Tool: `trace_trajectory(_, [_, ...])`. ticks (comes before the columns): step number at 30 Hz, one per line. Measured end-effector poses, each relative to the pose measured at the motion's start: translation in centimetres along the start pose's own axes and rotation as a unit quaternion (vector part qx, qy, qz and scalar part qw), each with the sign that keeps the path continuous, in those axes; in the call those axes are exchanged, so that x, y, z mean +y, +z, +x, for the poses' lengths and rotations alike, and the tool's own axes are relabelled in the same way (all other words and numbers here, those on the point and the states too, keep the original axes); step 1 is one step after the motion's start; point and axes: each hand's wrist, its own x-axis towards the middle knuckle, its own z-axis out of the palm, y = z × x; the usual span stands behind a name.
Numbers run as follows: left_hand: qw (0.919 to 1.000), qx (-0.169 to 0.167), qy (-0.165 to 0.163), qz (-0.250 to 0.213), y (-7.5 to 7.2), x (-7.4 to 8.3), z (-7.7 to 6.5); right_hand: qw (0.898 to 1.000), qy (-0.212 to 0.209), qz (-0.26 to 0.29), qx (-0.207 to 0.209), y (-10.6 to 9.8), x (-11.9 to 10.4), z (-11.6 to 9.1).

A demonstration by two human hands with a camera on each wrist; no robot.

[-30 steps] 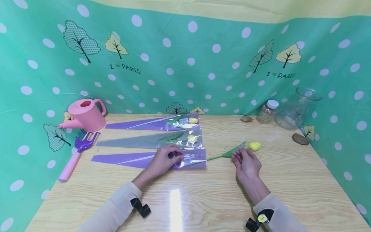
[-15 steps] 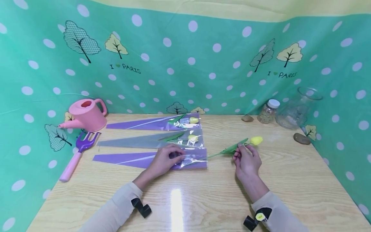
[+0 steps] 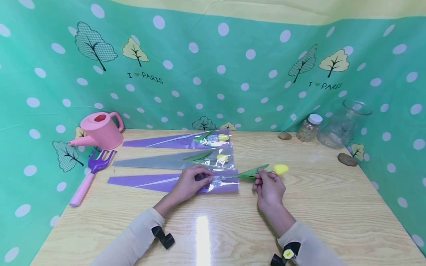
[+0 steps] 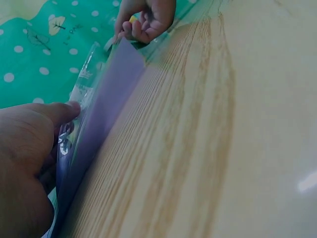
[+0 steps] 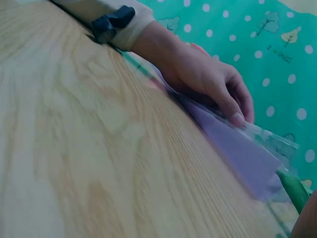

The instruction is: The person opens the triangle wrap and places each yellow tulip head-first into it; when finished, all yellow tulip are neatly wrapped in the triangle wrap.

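Observation:
With thumb and fingers, my left hand (image 3: 190, 181) pinches the clear upper film of the nearest purple flower sleeve (image 3: 143, 181), lifting it near the wide mouth. In the left wrist view the transparent film (image 4: 85, 94) stands apart from the purple backing (image 4: 111, 94). My right hand (image 3: 271, 188) pinches a yellow tulip (image 3: 280, 169) by its leaves and stem just below the bloom. The stem runs leftward into the mouth of the sleeve, and the green leaf (image 3: 251, 172) lies at the opening. Behind it lie a grey sleeve (image 3: 149, 159) and another purple sleeve (image 3: 153, 142), each with a yellow tulip inside.
On the left are a pink watering can (image 3: 101, 129) and a purple hand fork (image 3: 96, 162) with a pink handle. At the back right stand a lidded jar (image 3: 307, 129) and a glass vase (image 3: 336, 129), with brown stones (image 3: 347, 159) nearby.
My right hand has moved left with the tulip, so more of the stem is inside the sleeve and the leaf reaches its mouth. My left hand keeps its pinch on the film.

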Motion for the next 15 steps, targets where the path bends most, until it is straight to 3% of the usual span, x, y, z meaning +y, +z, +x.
trace_trajectory(4, [1.0,0.006,-0.004,-0.003,0.1,0.1,-0.1,1.0,0.017,-0.004,-0.007,0.6,1.0,-0.8])
trace_trajectory(15, [0.9998,0.017,-0.008,-0.002,0.1,0.1,0.0,1.0,0.015,-0.001,-0.011,2.2,2.1,-1.5])
